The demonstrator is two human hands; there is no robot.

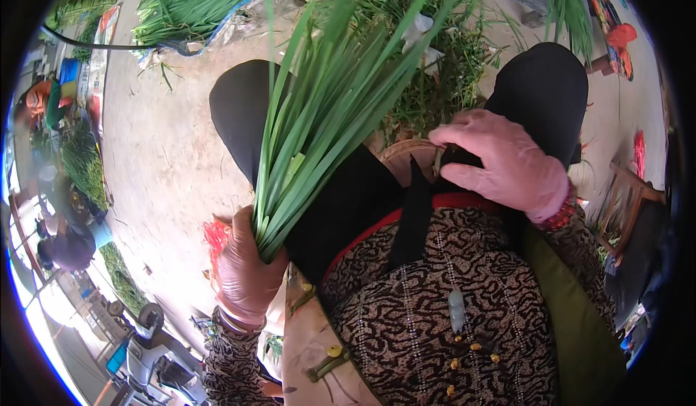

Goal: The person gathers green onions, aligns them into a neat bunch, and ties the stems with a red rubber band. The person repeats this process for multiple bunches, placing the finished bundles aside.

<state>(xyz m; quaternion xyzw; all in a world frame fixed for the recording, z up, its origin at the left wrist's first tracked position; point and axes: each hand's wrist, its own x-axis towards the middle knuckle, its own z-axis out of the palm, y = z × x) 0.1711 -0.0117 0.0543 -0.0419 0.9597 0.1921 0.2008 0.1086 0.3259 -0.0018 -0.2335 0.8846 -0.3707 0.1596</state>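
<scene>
My left hand (251, 267), in a thin pinkish glove, is closed around the lower end of a bunch of long flat green leaves, likely garlic chives (321, 128). The leaves fan upward over my left thigh, their tips blurred. My right hand (497, 161), gloved alike, hovers over my lap near the right thigh. Its fingers are curved and apart, and I see nothing held in them. Below its fingertips lies the rounded, light brown edge of a seat or basket (413, 147); I cannot tell which. Loose green leaves (446, 74) lie heaped between my knees.
A large pile of green leaves (185, 3) lies on sheeting ahead. Red ties (216, 237) are beside my left hand. More leaves hang at a grey ledge (568, 14). A wooden chair (625, 210) stands right. People (68, 248) and a scooter (157, 362) are left.
</scene>
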